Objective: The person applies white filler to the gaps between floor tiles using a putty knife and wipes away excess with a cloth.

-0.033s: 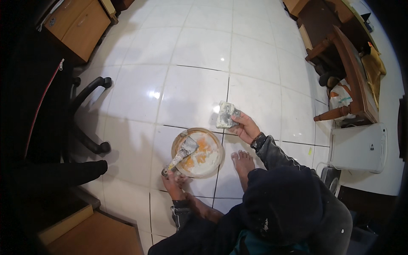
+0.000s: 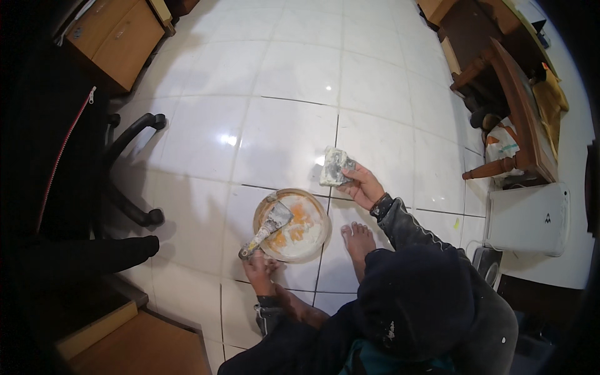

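A round shallow bowl (image 2: 325, 232) sits on the tiles in front of me, its inside smeared with white paste and showing orange patches. A putty knife (image 2: 269, 226) caked with white paste lies across the bowl's left side. Its blade is inside and its handle reaches past the near-left rim. My left hand (image 2: 259, 272) is just below that handle end and the rim, fingers apart; whether they touch the handle is hard to make out. Beyond the bowl to the right, my right hand (image 2: 364, 185) grips a flat grey scraper (image 2: 336, 167) coated with white paste, raised over the floor.
My bare foot (image 2: 358, 240) rests right of the bowl. Black chair legs (image 2: 134, 144) stand at left, below a wooden drawer cabinet (image 2: 115, 37). On the right are a wooden stool (image 2: 506, 119) and a white box-shaped appliance (image 2: 528, 219). White floor tiles (image 2: 294, 131) stretch ahead.
My left hand sits slightly lower and farther right, a little off the putty knife's handle end. The rest looks almost the same.
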`<action>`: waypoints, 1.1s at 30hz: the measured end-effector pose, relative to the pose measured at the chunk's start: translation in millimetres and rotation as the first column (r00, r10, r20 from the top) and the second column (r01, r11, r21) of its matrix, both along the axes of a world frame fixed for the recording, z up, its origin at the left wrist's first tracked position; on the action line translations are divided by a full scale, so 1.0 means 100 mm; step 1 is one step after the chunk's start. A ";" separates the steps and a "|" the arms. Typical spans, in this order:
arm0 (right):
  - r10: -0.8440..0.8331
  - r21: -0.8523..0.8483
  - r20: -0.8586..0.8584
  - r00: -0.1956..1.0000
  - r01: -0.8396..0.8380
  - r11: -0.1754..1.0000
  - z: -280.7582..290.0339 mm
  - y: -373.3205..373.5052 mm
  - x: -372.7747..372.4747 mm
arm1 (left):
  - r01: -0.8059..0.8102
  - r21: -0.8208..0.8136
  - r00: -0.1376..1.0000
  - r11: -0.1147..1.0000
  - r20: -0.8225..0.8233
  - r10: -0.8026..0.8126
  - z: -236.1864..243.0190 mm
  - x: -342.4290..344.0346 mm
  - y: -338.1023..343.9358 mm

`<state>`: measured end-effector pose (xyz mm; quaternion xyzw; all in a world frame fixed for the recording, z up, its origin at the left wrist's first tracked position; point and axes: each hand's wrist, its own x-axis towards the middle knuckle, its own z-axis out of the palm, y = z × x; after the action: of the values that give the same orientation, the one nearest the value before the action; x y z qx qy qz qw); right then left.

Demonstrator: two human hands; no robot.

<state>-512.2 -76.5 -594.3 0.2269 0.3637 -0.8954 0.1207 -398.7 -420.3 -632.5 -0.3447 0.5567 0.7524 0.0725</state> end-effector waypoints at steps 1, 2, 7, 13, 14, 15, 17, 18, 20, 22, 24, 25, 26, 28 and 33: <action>0.006 -0.006 -0.006 1.000 -0.007 1.000 -0.01 0.04 -0.07 | 0.110 -0.061 0.994 0.992 0.015 -0.109 0.00 0.02 0.04; 0.011 0.035 -0.029 1.000 -0.010 0.999 -0.02 0.08 -0.15 | 0.143 -0.065 0.990 0.988 0.014 -0.143 0.02 0.04 0.10; 0.022 0.214 0.005 1.000 -0.023 0.976 -0.08 0.30 -0.84 | 0.099 -0.120 0.994 0.988 -0.041 -0.104 -0.07 0.00 0.18; 0.294 0.888 -0.160 0.942 0.007 0.460 -0.33 0.46 -1.95 | 0.098 -0.586 0.979 0.805 -0.089 -0.184 -0.22 0.13 -0.25; 0.455 0.973 -0.223 0.862 0.166 0.162 -0.32 0.42 -2.09 | 0.089 -0.636 0.976 0.766 -0.097 -0.194 -0.25 0.21 -0.37; 0.463 0.972 -0.224 0.857 0.161 0.171 -0.33 0.36 -2.21 | 0.080 -0.685 0.974 0.724 -0.103 -0.204 -0.29 0.26 -0.45; 0.554 0.958 -0.047 0.832 0.195 -0.211 0.00 0.05 -2.40 | 0.008 -0.509 0.998 0.861 -0.053 -0.041 -0.15 0.28 -0.45; 0.559 0.959 -0.044 0.828 0.192 -0.208 0.06 -0.07 -2.49 | -0.098 -0.324 0.993 0.941 0.024 0.112 -0.03 0.28 -0.41; 0.620 0.914 0.120 0.775 0.158 -0.375 0.10 -0.31 -2.67 | -0.138 -0.293 0.986 0.946 0.052 0.160 0.25 0.23 -0.31; 0.644 0.875 0.164 0.747 0.192 -0.445 -0.06 -0.52 -2.87 | -0.184 -0.251 0.977 0.950 0.056 0.204 0.25 0.23 -0.25; 0.659 0.825 0.222 0.718 0.222 -0.520 -0.32 -0.61 -2.99 | -0.165 -0.235 0.978 0.958 0.083 0.189 0.23 0.23 -0.21; 0.697 0.779 0.250 0.672 0.289 -0.557 -0.57 -0.76 -3.03 | -0.176 -0.251 0.971 0.952 0.115 0.210 0.25 0.31 -0.18; 0.712 0.718 0.288 0.640 0.348 -0.603 -0.67 -0.82 -3.00 | -0.178 -0.248 0.967 0.952 0.137 0.216 0.23 0.36 -0.20; 0.726 0.707 0.241 0.644 0.396 -0.586 -0.74 -0.80 -2.80 | -0.075 -0.336 0.990 0.939 0.090 0.112 0.18 0.42 -0.28; 0.730 0.831 0.456 0.508 0.052 -0.555 0.05 -0.36 -3.09 | -0.171 -0.378 0.970 0.910 0.098 0.223 0.39 0.28 -0.35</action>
<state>-821.5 -112.6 -589.6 -0.1983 0.9631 -0.0819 0.1625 -371.1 -455.0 -593.6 -0.4582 0.6431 0.6128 -0.0311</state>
